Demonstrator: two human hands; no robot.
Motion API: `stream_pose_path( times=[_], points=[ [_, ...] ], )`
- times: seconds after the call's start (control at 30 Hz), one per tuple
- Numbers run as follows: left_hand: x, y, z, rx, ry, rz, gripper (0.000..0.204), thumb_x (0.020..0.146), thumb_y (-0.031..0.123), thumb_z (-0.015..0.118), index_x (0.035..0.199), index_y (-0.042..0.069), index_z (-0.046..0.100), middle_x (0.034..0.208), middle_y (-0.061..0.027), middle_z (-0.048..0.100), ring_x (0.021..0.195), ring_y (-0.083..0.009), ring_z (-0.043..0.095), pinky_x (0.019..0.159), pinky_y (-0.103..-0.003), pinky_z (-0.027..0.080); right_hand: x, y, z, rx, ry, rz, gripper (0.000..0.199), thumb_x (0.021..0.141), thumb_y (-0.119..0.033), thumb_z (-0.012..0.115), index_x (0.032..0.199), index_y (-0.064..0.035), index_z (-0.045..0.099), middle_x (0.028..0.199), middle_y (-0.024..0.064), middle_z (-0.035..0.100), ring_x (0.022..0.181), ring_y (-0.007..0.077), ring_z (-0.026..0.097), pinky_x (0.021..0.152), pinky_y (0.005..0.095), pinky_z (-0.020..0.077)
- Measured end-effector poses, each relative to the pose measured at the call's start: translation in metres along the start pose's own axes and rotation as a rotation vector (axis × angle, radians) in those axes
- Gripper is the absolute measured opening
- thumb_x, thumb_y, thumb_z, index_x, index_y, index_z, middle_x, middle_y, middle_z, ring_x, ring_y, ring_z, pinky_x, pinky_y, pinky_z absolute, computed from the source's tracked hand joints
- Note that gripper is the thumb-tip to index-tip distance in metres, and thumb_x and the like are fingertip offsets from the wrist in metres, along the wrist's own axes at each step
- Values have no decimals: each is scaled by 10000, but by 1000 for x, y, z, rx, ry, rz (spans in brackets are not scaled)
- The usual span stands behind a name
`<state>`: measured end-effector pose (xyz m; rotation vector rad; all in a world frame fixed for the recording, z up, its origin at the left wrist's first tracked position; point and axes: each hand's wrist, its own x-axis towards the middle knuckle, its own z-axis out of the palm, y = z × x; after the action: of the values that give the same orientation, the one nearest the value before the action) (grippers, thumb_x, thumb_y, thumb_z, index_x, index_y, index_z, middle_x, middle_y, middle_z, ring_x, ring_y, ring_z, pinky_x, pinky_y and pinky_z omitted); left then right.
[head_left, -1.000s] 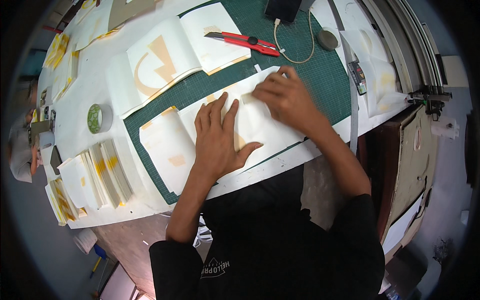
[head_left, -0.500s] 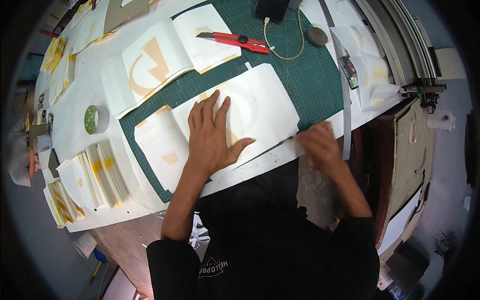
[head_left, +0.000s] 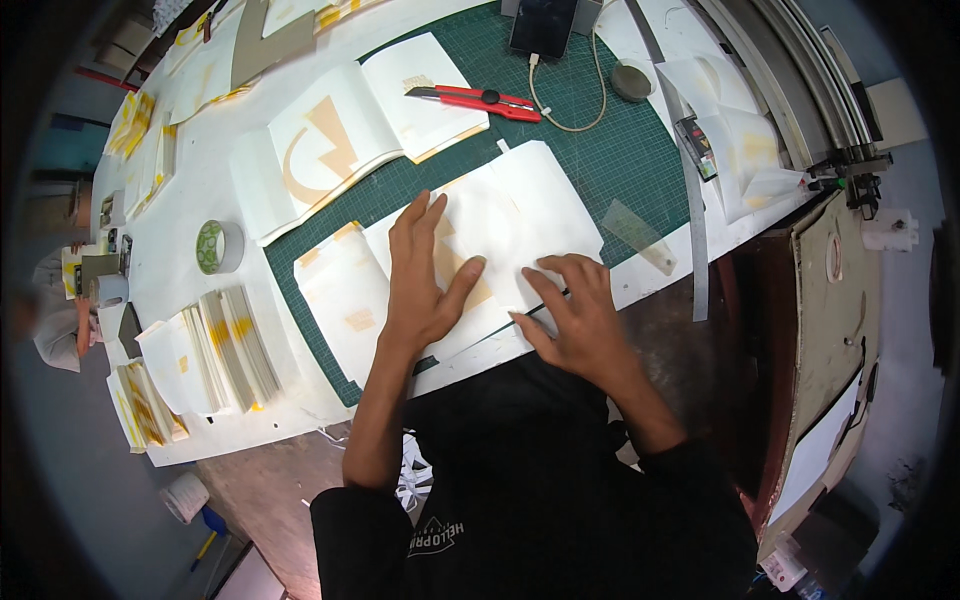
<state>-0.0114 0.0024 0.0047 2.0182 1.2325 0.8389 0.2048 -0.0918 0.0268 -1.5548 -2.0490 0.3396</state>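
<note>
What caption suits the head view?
Left hand and right hand over white paper on a green mat, red knife beyond.

White table (head_left: 172,262); brown floor (head_left: 265,495)

Place read as a paper-craft workshop: green cutting mat (head_left: 640,155) on a white worktable (head_left: 165,265), red utility knife (head_left: 460,97) at the mat's far side, yellow-marked paper stacks (head_left: 215,350) left of the mat, long metal rails (head_left: 822,85) right of it.
</note>
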Motion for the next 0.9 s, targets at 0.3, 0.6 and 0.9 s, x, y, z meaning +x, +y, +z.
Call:
stream_pose_path(
  times=[0.3, 0.6, 0.9],
  points=[
    [-1, -1, -6, -41, 14, 19, 688, 940, 287, 746, 1506, 1, 479, 1575, -268, 398, 1452, -432, 387, 1198, -503, 343, 11, 8, 11, -304, 64, -190, 456, 810, -124, 771, 1232, 3, 655, 1199, 181, 642, 1122, 322, 611, 961, 480, 460],
    [-4, 2, 6, 109, 25, 38, 747, 877, 337, 816, 1466, -9, 513, 1523, -281, 435, 1410, -456, 408, 1175, -535, 349, -2, 42, 15, 487, 311, 624, 224, 926, -105, 768, 1024, 80, 687, 792, 146, 734, 637, 161, 676, 568, 290, 498],
    [-8, 23, 6, 370, -77, 170, 1081, 740, 642, 835, 1560, 64, 435, 1614, -297, 317, 1480, -492, 312, 1219, -656, 174, -3, 27, 6, 750, 262, 635, 172, 1014, -102, 692, 1055, 45, 612, 865, 79, 683, 503, 77, 562, 435, 238, 443]
  ],
)
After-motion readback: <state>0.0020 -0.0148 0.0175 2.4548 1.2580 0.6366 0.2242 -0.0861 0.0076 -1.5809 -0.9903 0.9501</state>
